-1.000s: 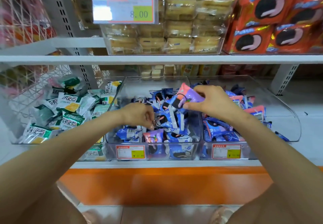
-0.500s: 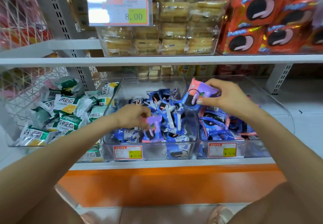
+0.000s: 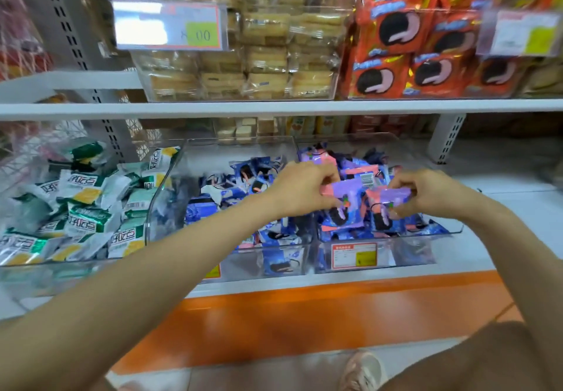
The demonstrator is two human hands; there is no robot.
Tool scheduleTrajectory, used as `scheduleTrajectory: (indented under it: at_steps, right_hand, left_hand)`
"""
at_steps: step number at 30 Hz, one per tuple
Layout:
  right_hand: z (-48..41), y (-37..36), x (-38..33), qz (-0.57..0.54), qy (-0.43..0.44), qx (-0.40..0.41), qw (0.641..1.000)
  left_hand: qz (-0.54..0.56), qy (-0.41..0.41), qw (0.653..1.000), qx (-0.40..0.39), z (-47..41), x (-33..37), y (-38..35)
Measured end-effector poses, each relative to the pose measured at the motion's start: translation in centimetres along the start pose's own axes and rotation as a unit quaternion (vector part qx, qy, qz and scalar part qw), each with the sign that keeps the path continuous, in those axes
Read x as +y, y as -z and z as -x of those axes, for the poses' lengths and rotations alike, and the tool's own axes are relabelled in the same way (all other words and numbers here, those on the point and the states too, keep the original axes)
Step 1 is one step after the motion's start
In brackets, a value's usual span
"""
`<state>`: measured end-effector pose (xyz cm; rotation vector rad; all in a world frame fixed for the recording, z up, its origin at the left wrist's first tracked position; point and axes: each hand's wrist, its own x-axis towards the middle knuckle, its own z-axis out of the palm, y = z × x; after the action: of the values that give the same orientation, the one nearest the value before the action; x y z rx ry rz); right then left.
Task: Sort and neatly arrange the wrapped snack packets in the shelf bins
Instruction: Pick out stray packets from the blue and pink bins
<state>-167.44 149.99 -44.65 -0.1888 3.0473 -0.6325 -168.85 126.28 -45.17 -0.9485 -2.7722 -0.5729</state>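
Observation:
Both hands are over the right clear bin, which holds purple-and-pink and blue cookie packets. My left hand grips one purple-and-pink packet above the pile. My right hand pinches a second purple-and-pink packet beside it. The two packets almost touch. The middle clear bin is filled with blue cookie packets. The left bin holds green, white and yellow packets.
The upper shelf carries a clear bin of pale wafer packs with a price tag, and orange cookie packs. An orange band runs under the lower shelf. A shoe shows on the floor.
My left hand lifted a purple packet out of the middle bin and carried it right over the right bin. My right hand lowered its packet into that bin. The view shifted right.

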Motion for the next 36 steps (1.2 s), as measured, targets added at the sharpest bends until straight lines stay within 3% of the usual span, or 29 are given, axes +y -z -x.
scheduleTrajectory:
  at_steps: [2, 5, 11, 15, 18, 22, 26, 30, 33, 36]
  right_hand:
    - [-0.5, -0.9, 0.6, 0.060, -0.010, 0.059, 0.996]
    - [-0.8, -1.5, 1.1, 0.084, -0.032, 0.116, 0.989]
    - [0.0, -0.6, 2.1, -0.004, -0.050, 0.044, 0.998]
    - [0.0, -0.5, 1.7, 0.036, -0.078, 0.112, 0.990]
    - [-0.4, -0.5, 1.3, 0.019, -0.038, 0.143, 0.989]
    - [-0.4, -0.7, 0.3, 0.052, 0.014, 0.136, 0.989]
    - [-0.6, -1.6, -1.1, 0.112, 0.036, 0.145, 0.982]
    - [-0.9, -2.2, -2.2, 0.014, 0.117, 0.188, 0.975]
    - [-0.8, -3.0, -3.7, -0.056, 0.164, 0.175, 0.969]
    - [-0.8, -3.6, -5.3, -0.069, 0.197, 0.160, 0.965]
  left_hand:
    - [-0.098, -0.014, 0.995, 0.017, -0.9, 0.7, -0.9]
    - [-0.121, -0.012, 0.992, 0.017, -1.8, 1.1, -1.3]
    - [-0.164, -0.032, 0.985, -0.035, -2.3, 2.3, -2.0]
    - [-0.200, -0.025, 0.979, -0.004, -3.7, 2.9, -3.5]
    - [-0.218, -0.004, 0.976, 0.012, -4.9, 3.1, -4.4]
    - [-0.194, 0.022, 0.979, 0.054, -5.7, 2.6, -4.8]
    - [-0.122, -0.009, 0.992, 0.035, -4.6, 1.5, -3.3]
    - [-0.035, -0.043, 0.995, 0.081, -0.7, -0.9, -0.2]
    - [0.036, -0.005, 0.995, 0.094, 3.3, -4.2, 1.8]
    - [0.027, 0.054, 0.998, 0.007, 5.9, -8.2, 2.7]
